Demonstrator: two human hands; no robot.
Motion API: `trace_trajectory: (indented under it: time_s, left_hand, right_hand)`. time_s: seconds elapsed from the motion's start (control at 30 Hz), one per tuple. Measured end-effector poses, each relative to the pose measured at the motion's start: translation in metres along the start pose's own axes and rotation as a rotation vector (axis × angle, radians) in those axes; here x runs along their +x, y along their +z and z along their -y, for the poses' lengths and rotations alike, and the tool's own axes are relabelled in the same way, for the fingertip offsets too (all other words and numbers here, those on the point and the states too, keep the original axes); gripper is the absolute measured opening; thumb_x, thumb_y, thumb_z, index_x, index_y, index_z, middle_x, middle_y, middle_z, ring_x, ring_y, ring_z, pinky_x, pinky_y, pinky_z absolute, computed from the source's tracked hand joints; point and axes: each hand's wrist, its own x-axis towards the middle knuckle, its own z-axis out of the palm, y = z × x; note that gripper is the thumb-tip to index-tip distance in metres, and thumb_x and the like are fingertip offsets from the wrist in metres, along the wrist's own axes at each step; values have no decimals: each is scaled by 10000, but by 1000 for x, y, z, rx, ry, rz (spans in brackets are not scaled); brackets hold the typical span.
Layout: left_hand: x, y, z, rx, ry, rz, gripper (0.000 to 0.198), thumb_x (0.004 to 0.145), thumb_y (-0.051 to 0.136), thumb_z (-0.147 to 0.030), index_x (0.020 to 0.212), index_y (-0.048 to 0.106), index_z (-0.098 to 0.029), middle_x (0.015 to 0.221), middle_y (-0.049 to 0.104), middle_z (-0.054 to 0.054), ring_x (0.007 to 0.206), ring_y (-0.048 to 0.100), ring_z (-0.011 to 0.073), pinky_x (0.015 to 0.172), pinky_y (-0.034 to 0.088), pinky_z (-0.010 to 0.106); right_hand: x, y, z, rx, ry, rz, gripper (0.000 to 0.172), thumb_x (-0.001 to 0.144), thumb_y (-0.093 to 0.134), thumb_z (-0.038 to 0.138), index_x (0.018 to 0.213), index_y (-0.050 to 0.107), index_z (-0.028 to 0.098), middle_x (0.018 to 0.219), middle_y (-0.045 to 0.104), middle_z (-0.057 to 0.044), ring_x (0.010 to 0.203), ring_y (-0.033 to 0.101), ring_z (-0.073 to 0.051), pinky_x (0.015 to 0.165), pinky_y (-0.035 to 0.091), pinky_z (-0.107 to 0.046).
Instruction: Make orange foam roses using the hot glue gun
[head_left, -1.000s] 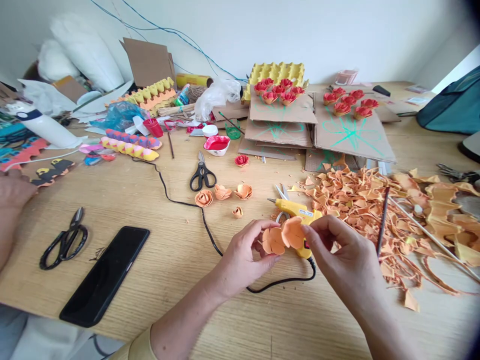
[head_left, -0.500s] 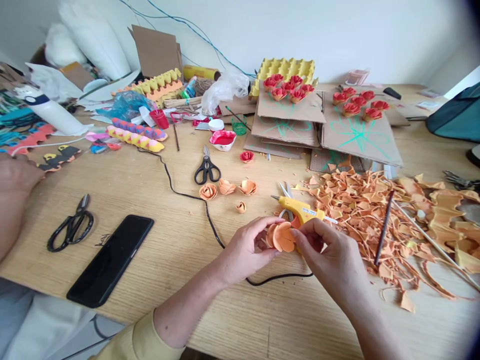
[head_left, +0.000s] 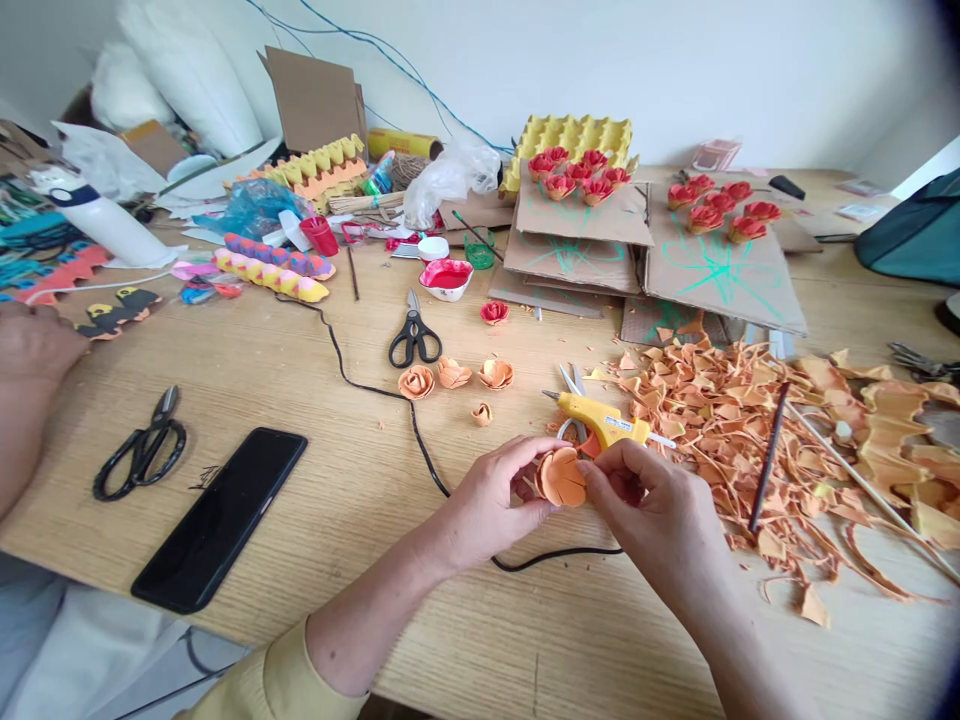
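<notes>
orange petals (head_left: 562, 478) are pinched by left hand (head_left: 487, 500) and right hand (head_left: 658, 505); they could be torn by hard squeezing, or the glue gun (head_left: 600, 418) bumped by overreaching.

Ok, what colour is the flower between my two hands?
The flower is light orange, seen best in the head view.

Matt paper flower (head_left: 562, 478); smooth plastic glue gun (head_left: 589, 412); wood-grain table (head_left: 480, 640)
</notes>
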Motion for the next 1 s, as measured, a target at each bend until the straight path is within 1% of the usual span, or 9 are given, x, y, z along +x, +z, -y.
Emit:
trace_trajectory:
  time_s: [0.23, 0.43, 0.57, 0.73, 0.87, 1.0]
  left_hand:
    - [0, 0, -1, 24, 11, 0, 486, 781, 728, -38, 1229, 633, -200, 1156, 712, 78, 985, 699, 190, 830, 578, 262]
    - [0, 0, -1, 28, 22, 6, 496, 800, 721, -42, 1261, 627, -197, 1200, 704, 88, 1033, 694, 196, 895, 570, 280]
    - [0, 0, 0, 14, 20, 10, 512, 801, 719, -38, 1276, 622, -200, 1208, 700, 89, 1042, 691, 196, 916, 568, 292]
    - [-1, 0, 2, 40, 17, 19, 524, 803, 711, -44, 1291, 611, -206, 1218, 689, 88, 1051, 683, 197, 907, 565, 288]
    - [-2, 0, 3, 45, 14, 31, 550, 797, 703, -42, 1308, 595, -214, 1223, 683, 83, 1038, 681, 193, 876, 567, 279]
    - [-1, -2, 2, -12, -22, 66, 573, 768, 764, -106, 1304, 582, -193, 1273, 667, 109, 1104, 664, 233, 925, 562, 316]
  right_hand:
    - [1, -2, 3, -29, -10, 31, 274, 888, 614, 358, 651, 569, 229, 512, 482, 58, 451, 435, -119, 450, 324, -240]
    - [2, -1, 4, -64, -44, 8, 269, 886, 622, 323, 645, 550, 228, 518, 491, 60, 453, 442, -114, 453, 322, -238]
    - [0, 1, 2, -97, -46, 2, 274, 890, 633, 329, 650, 545, 230, 523, 493, 60, 462, 446, -117, 467, 319, -242]
    - [-2, 3, 1, -129, -43, 2, 266, 891, 638, 321, 661, 541, 229, 535, 482, 61, 470, 430, -117, 474, 302, -241]
    - [-2, 4, 1, -157, -71, -11, 279, 891, 641, 305, 654, 517, 226, 536, 464, 65, 472, 416, -113, 479, 293, -234]
    - [-1, 3, 1, -174, -95, -26, 287, 883, 651, 297, 651, 497, 225, 535, 453, 69, 474, 417, -113, 476, 286, -229]
